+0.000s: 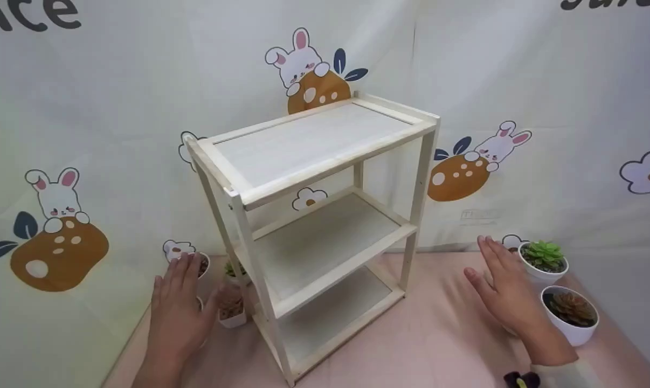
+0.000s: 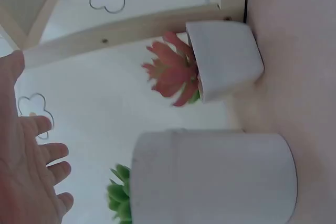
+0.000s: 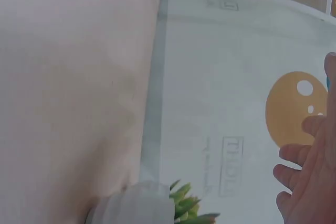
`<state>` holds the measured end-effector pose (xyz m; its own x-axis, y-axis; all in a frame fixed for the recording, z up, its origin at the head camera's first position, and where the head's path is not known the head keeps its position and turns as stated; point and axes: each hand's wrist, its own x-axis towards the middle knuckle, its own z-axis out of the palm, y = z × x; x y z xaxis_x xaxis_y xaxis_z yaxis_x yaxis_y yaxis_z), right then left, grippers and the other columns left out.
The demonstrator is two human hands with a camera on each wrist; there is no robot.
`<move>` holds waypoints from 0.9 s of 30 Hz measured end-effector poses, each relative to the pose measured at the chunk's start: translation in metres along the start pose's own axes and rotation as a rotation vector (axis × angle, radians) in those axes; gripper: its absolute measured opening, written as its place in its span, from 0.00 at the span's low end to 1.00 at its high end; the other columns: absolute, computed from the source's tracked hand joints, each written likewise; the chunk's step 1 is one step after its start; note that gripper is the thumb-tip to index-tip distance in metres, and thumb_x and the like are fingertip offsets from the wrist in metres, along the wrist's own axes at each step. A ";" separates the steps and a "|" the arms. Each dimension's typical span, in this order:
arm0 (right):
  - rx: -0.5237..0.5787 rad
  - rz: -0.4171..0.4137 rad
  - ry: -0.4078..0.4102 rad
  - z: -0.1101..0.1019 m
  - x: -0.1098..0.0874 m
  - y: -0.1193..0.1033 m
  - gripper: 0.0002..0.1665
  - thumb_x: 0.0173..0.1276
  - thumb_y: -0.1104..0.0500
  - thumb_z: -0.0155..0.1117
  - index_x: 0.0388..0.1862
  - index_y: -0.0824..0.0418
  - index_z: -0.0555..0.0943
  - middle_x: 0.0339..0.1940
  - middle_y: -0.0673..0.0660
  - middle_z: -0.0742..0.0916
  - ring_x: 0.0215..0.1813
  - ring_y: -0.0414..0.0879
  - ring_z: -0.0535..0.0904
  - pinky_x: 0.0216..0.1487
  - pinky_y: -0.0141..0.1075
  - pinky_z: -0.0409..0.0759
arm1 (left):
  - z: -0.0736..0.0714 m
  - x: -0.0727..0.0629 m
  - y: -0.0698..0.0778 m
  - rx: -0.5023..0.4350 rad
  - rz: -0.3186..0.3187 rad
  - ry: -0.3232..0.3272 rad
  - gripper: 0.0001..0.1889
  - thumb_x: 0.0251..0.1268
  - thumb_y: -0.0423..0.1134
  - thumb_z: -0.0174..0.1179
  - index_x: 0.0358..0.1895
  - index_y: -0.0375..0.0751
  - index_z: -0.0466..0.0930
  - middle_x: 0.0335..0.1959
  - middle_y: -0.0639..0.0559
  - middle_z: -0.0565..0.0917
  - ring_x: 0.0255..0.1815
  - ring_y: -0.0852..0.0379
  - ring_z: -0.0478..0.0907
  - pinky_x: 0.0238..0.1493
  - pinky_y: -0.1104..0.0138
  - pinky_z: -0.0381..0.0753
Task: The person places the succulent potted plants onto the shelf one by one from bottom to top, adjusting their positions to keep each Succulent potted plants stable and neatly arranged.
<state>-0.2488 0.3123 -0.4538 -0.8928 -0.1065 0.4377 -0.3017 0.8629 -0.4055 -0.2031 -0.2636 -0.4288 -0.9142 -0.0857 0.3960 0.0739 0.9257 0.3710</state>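
1. Three-tier pale wooden rack (image 1: 319, 143): upright on the pink bench (image 1: 438, 345).
2. Red succulent (image 2: 173, 72), tapered white pot (image 2: 228, 61): upright, left of the rack.
3. Green succulent (image 1: 544, 255), brownish succulent (image 1: 571, 309), round white pots (image 1: 577, 335): upright, close together, right of the rack.

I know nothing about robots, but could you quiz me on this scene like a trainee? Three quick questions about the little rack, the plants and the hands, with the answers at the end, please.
1. Multiple choice: how many levels does the wooden rack have?
A) two
B) three
C) five

2. True or false: the left hand is holding nothing.

3. Fill in the colour: in the head view, two potted plants stand to the right of the right hand; the farther plant is ____.

Key: 1. B; 2. True; 3. green
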 end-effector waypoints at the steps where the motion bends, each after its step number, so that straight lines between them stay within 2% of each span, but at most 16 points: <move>1: 0.029 -0.001 0.000 0.001 0.000 -0.002 0.44 0.81 0.42 0.56 0.86 0.57 0.54 0.83 0.69 0.62 0.81 0.73 0.55 0.83 0.65 0.42 | -0.001 -0.002 0.002 -0.006 0.013 0.028 0.43 0.78 0.63 0.50 0.82 0.34 0.54 0.82 0.32 0.57 0.84 0.32 0.48 0.82 0.36 0.41; 4: 0.116 0.012 -0.031 0.006 0.003 -0.010 0.43 0.81 0.43 0.55 0.86 0.53 0.53 0.85 0.66 0.61 0.82 0.72 0.54 0.79 0.70 0.49 | -0.002 -0.008 0.010 -0.051 0.058 0.127 0.40 0.77 0.58 0.56 0.80 0.35 0.58 0.80 0.33 0.62 0.82 0.33 0.53 0.81 0.37 0.48; 6: 0.175 0.019 -0.057 0.010 0.006 -0.016 0.42 0.82 0.44 0.55 0.86 0.52 0.53 0.85 0.65 0.60 0.83 0.71 0.53 0.77 0.72 0.52 | -0.003 -0.012 0.017 -0.120 0.075 0.180 0.38 0.76 0.53 0.59 0.79 0.36 0.60 0.79 0.35 0.64 0.81 0.34 0.56 0.79 0.36 0.53; 8: 0.226 0.025 -0.088 0.014 0.008 -0.022 0.42 0.82 0.44 0.55 0.87 0.51 0.52 0.86 0.65 0.59 0.84 0.70 0.52 0.76 0.73 0.52 | -0.004 -0.017 0.025 -0.223 0.068 0.199 0.35 0.76 0.49 0.60 0.79 0.39 0.61 0.79 0.37 0.65 0.81 0.35 0.57 0.77 0.35 0.56; 10: 0.264 0.026 -0.107 0.020 0.008 -0.028 0.41 0.82 0.45 0.55 0.87 0.50 0.52 0.85 0.66 0.59 0.84 0.70 0.51 0.77 0.73 0.51 | -0.003 -0.022 0.035 -0.352 0.050 0.189 0.32 0.77 0.46 0.58 0.79 0.43 0.62 0.77 0.40 0.68 0.80 0.37 0.60 0.75 0.34 0.61; 12: 0.296 0.028 -0.121 0.025 0.009 -0.033 0.41 0.82 0.45 0.55 0.86 0.49 0.53 0.85 0.66 0.60 0.84 0.70 0.51 0.76 0.73 0.51 | 0.000 -0.027 0.044 -0.470 0.043 0.181 0.27 0.78 0.42 0.57 0.77 0.45 0.66 0.72 0.45 0.73 0.75 0.43 0.68 0.73 0.42 0.70; 13: 0.312 0.024 -0.122 0.029 0.010 -0.035 0.41 0.82 0.46 0.55 0.86 0.50 0.53 0.85 0.66 0.61 0.84 0.70 0.53 0.76 0.73 0.53 | 0.003 -0.029 0.049 -0.526 0.060 0.193 0.25 0.78 0.39 0.57 0.74 0.44 0.68 0.68 0.45 0.76 0.70 0.46 0.72 0.69 0.48 0.75; 15: 0.359 0.017 -0.127 0.035 0.011 -0.038 0.40 0.82 0.47 0.55 0.86 0.50 0.53 0.84 0.65 0.63 0.83 0.69 0.57 0.76 0.71 0.56 | 0.008 -0.033 0.056 -0.613 0.121 0.236 0.21 0.75 0.32 0.56 0.68 0.41 0.73 0.57 0.49 0.80 0.58 0.53 0.78 0.59 0.62 0.81; 17: 0.423 0.023 -0.135 0.042 0.014 -0.041 0.39 0.83 0.49 0.55 0.86 0.52 0.53 0.83 0.64 0.64 0.82 0.66 0.60 0.77 0.67 0.60 | 0.014 -0.037 0.062 -0.688 0.196 0.276 0.19 0.72 0.27 0.54 0.63 0.38 0.76 0.48 0.51 0.80 0.48 0.59 0.79 0.50 0.72 0.81; 19: 0.496 0.045 -0.152 0.047 0.018 -0.043 0.38 0.84 0.50 0.53 0.86 0.53 0.53 0.83 0.63 0.66 0.81 0.63 0.64 0.78 0.58 0.65 | 0.020 -0.040 0.067 -0.777 0.258 0.300 0.17 0.70 0.24 0.50 0.59 0.34 0.77 0.44 0.51 0.80 0.43 0.60 0.79 0.46 0.73 0.81; 23: 0.616 0.104 -0.209 0.054 0.026 -0.048 0.37 0.85 0.49 0.51 0.85 0.55 0.55 0.82 0.61 0.68 0.81 0.59 0.65 0.75 0.37 0.70 | 0.029 -0.045 0.072 -0.916 0.356 0.305 0.17 0.67 0.22 0.46 0.55 0.33 0.77 0.42 0.49 0.81 0.42 0.58 0.80 0.45 0.70 0.82; 25: 0.655 0.110 -0.232 0.056 0.030 -0.050 0.36 0.85 0.49 0.51 0.85 0.54 0.55 0.81 0.61 0.70 0.81 0.58 0.66 0.72 0.31 0.70 | 0.032 -0.045 0.073 -0.927 0.426 0.321 0.17 0.63 0.21 0.47 0.52 0.32 0.78 0.41 0.47 0.81 0.41 0.57 0.81 0.44 0.69 0.83; 27: 0.678 0.106 -0.238 0.058 0.035 -0.052 0.35 0.85 0.49 0.51 0.85 0.53 0.56 0.79 0.60 0.72 0.80 0.56 0.67 0.70 0.29 0.70 | 0.034 -0.044 0.073 -0.902 0.491 0.338 0.17 0.58 0.23 0.51 0.50 0.34 0.79 0.41 0.47 0.81 0.40 0.57 0.81 0.42 0.68 0.82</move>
<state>-0.2834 0.2354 -0.4643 -0.9539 -0.2109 0.2134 -0.2819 0.3869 -0.8780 -0.1713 -0.1798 -0.4473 -0.5578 -0.0045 0.8299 0.7947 0.2854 0.5357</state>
